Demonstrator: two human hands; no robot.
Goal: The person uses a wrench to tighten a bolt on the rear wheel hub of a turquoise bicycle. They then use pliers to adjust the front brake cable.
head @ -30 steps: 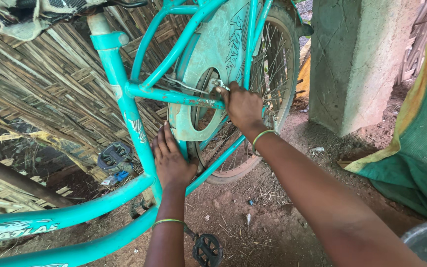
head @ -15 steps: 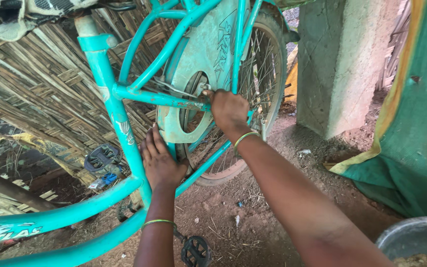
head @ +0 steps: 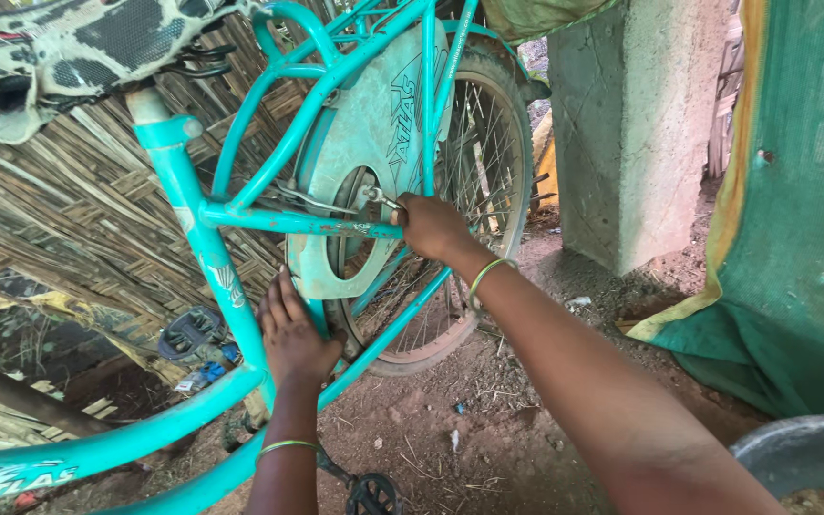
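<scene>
A turquoise bicycle frame fills the left and middle of the head view, with a pale chain guard over the rear wheel. My right hand is closed around a small metal wrench at the wheel's hub, beside the horizontal frame tube. My left hand lies flat with fingers together against the lower frame, below the chain guard. Both wrists wear thin green bangles. A worn patterned saddle sits at the top left.
A woven bamboo wall stands behind the bicycle. A concrete pillar rises at the right, a green cloth hangs beside it, and a metal basin sits at the bottom right. One black pedal hangs low over the dirt ground.
The view has drifted so the bicycle and both hands sit lower and further left in frame. My right hand stays at the hub and my left on the frame.
</scene>
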